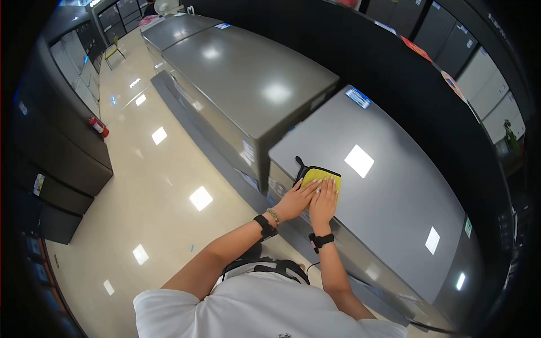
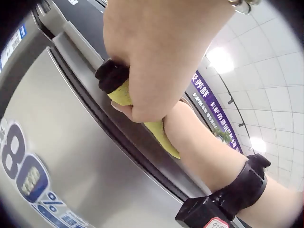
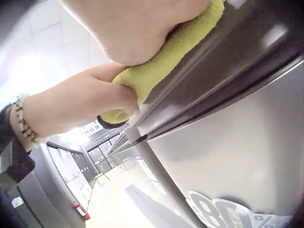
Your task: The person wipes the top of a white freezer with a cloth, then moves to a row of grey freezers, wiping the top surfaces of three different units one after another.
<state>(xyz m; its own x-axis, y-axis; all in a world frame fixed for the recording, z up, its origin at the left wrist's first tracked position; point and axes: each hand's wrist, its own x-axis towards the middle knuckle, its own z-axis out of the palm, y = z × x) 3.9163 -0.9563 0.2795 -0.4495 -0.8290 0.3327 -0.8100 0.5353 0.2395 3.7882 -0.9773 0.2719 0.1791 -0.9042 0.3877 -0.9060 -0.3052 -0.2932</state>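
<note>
A yellow cloth (image 1: pixel 311 179) with black edging and a black loop lies on the front edge of a grey appliance top (image 1: pixel 383 191). My left hand (image 1: pixel 294 201) is on its left part; in the left wrist view this hand (image 2: pixel 156 61) has its thumb bent against the cloth (image 2: pixel 164 137), pinching the edge. Beside it, my right hand (image 1: pixel 322 205) rests flat on the cloth with straight fingers close together. The right wrist view has the cloth (image 3: pixel 156 73) under my right palm (image 3: pixel 137 28), where those fingers are hidden.
Another grey appliance top (image 1: pixel 242 67) stands beyond a narrow gap. A blue label (image 1: pixel 358 97) lies at the back of the near top, before a black partition (image 1: pixel 406 107). Dark cabinets (image 1: pixel 56 135) and a red fire extinguisher (image 1: pixel 98 127) are across the shiny floor (image 1: pixel 169 174).
</note>
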